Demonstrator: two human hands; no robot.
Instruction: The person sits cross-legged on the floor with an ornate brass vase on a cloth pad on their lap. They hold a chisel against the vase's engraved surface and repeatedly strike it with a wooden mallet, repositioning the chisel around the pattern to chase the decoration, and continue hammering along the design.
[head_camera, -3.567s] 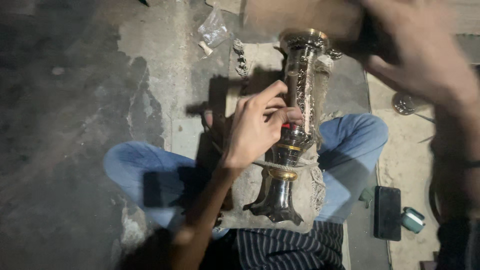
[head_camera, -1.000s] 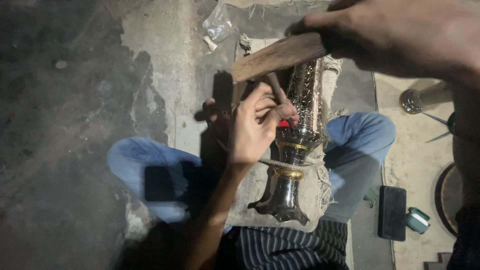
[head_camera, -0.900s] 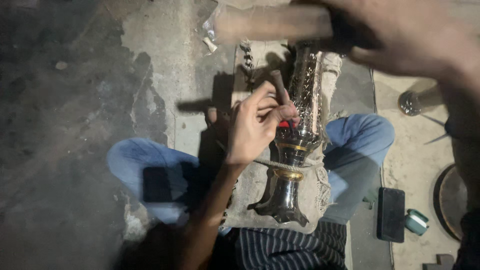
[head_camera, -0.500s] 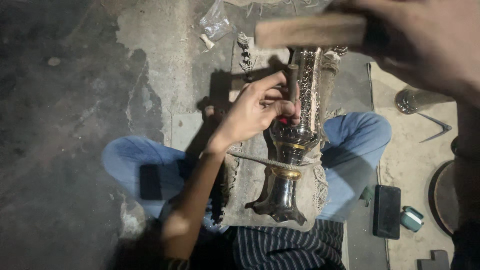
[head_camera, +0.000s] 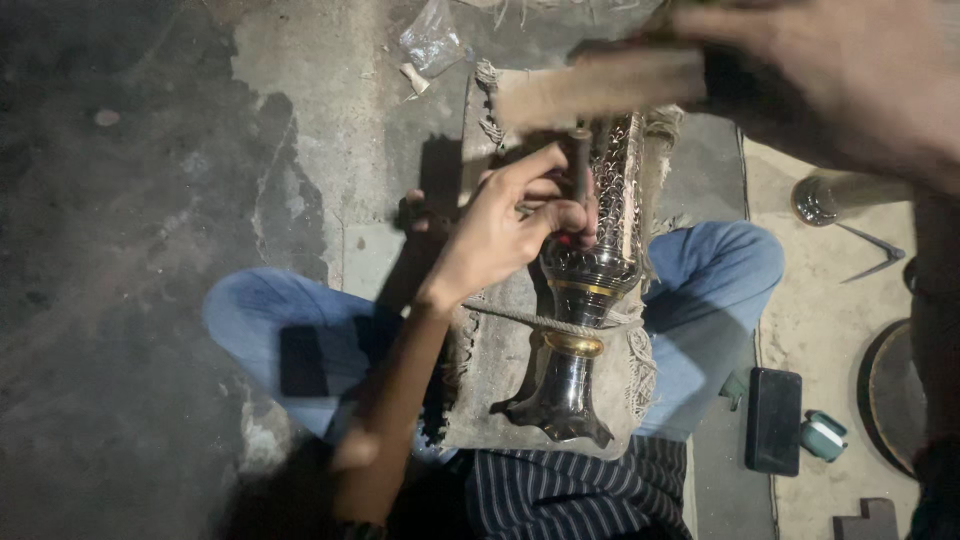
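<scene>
An engraved metal vase (head_camera: 588, 290) lies on a cloth-covered block (head_camera: 500, 360) across my lap, held down by a rope (head_camera: 520, 319). My left hand (head_camera: 495, 232) grips a thin dark punch (head_camera: 580, 158) and sets its tip against the vase's patterned upper body. My right hand (head_camera: 835, 75), blurred by motion, is at the top right and holds a wooden mallet (head_camera: 590, 88) just above the punch's head. My jeans-clad knees (head_camera: 715, 270) flank the block.
A black phone (head_camera: 773, 420) and a small teal object (head_camera: 823, 437) lie on the floor to the right. Further right are a metal cylinder (head_camera: 828, 197), dividers (head_camera: 872, 256) and a dark round dish (head_camera: 893, 395). A crumpled plastic bag (head_camera: 432, 40) lies on the concrete ahead.
My right hand has been swinging the wooden mallet up and down over the punch, and it is now low and blurred. My left hand has stayed on the punch against the vase.
</scene>
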